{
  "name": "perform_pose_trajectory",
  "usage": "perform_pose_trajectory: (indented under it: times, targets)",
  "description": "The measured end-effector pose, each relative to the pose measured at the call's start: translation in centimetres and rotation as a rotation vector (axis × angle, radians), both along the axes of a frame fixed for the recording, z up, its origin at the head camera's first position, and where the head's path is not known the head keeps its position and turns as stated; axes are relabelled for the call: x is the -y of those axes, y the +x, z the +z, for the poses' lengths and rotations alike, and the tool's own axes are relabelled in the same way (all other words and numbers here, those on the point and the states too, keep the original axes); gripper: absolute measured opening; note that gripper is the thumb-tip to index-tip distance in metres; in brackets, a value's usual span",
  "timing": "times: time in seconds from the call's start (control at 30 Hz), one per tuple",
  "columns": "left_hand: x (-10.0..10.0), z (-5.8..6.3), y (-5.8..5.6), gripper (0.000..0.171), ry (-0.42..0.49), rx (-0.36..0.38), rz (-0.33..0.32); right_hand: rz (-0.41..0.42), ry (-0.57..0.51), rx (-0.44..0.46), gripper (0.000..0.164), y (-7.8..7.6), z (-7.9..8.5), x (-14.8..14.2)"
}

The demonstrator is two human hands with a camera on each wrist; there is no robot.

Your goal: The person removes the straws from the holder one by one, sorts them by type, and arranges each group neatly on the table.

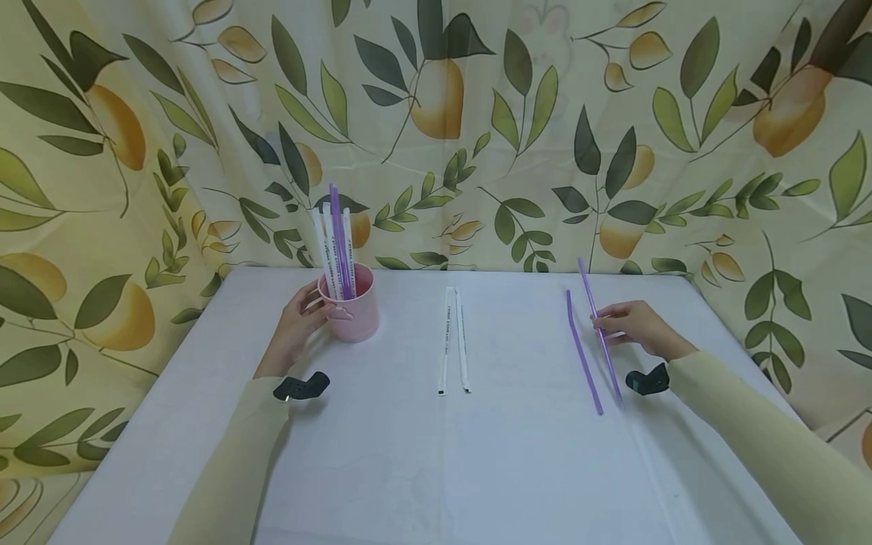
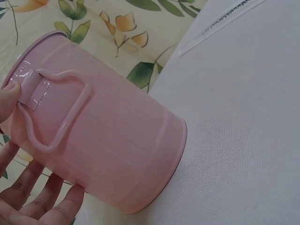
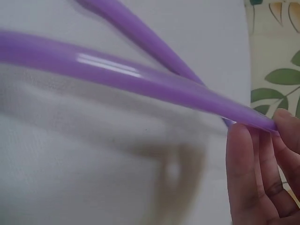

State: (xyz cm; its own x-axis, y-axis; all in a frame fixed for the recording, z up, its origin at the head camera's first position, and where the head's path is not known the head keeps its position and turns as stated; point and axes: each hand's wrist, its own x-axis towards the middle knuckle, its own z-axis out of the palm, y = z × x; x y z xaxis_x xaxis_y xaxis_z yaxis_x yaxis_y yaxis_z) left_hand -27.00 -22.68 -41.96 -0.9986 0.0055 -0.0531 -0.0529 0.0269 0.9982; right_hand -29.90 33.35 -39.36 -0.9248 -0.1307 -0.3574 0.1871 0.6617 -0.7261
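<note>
My left hand (image 1: 294,327) holds a small pink bucket (image 1: 357,322) by its near-left side, thumb close to the rim and fingers along the wall. A wire handle (image 2: 77,110) hangs folded against the bucket's side in the left wrist view. Purple straws and several white paper-wrapped straws (image 1: 330,250) stand upright inside it. Over the right part of the table, my right hand (image 1: 639,327) pinches a purple straw (image 1: 609,365) between thumb and fingers, its far end tipped up. Another purple straw (image 1: 583,354) lies just left of it.
Two white paper-wrapped straws (image 1: 446,341) lie side by side mid-table on the white cloth (image 1: 518,454). Behind the table's far edge hangs a fruit-and-leaf patterned curtain (image 1: 409,174), which also runs along both sides.
</note>
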Motion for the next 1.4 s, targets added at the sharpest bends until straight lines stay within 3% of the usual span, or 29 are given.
perform_pose_trajectory:
  times: [0.43, 0.93, 1.4]
  targets:
    - [0.0, 0.1, 0.1, 0.068, 0.019, 0.023, 0.010, -0.040, 0.019, 0.026, 0.050, -0.1, -1.9, -0.6]
    - [0.0, 0.0, 0.2, 0.067, 0.003, 0.009, 0.006, -0.061, 0.059, 0.073, 0.047, 0.0, -2.5, -0.3]
    - [0.0, 0.2, 0.0, 0.068, 0.001, 0.028, 0.014, -0.023, 0.103, 0.039, 0.043, -0.2, -2.4, -0.2]
